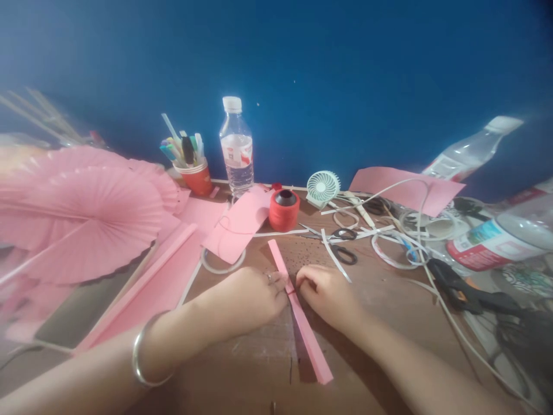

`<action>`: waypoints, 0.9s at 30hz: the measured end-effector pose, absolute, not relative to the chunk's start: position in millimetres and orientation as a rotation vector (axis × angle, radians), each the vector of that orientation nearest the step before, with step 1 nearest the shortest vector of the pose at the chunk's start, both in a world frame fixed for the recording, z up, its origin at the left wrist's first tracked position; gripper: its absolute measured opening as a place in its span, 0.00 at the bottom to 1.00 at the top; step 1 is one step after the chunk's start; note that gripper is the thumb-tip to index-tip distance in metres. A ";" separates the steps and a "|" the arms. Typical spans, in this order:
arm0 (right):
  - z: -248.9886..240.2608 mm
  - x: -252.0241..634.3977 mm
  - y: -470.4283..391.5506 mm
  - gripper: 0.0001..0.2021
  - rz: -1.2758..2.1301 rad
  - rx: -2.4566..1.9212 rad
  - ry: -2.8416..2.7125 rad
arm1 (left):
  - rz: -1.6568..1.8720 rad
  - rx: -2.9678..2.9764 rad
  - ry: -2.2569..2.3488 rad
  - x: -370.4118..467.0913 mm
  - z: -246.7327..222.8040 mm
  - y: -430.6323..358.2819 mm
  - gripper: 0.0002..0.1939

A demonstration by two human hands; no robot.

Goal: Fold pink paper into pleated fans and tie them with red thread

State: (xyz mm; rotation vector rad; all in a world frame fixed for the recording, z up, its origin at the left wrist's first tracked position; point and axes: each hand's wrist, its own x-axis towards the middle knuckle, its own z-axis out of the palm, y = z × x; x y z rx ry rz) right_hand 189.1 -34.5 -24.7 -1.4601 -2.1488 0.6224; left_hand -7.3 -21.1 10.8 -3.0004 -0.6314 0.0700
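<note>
**Folded paper strip could spring open or slip if its narrow band is loose**

Head view: the folded pink paper strip lies slantwise on the brown tabletop, its near end pointing toward the person, with a hand at either side of its middle. A thin, dark-red band crosses it there; it looks like thread, though whether it is knotted cannot be told.

The left hand is half closed, ringed fingers bent against the strip's left edge; its thumb is hidden, so whether it pinches the paper is unclear. The right hand is curled nearly closed just beside the right edge, and whether it has hold of a thread end cannot be seen.

The likeliest trouble is the band: too slack, it could slide along the smooth paper and let the layers fan out; pulled too hard, it could crease or tear them. Uneven pressure from the two sides could also twist the strip askew.

Farther off, the red thread spool stands near the water bottle, so a sharp tug might topple it. The black-handled scissors lie beyond the right hand, where a careless reach could meet the blades.
</note>
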 end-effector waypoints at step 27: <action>-18.2 195.8 -42.3 0.07 0.518 -1.245 -2.354 | 0.029 -2.892 -1.249 14.1 27.8 -41.3 0.14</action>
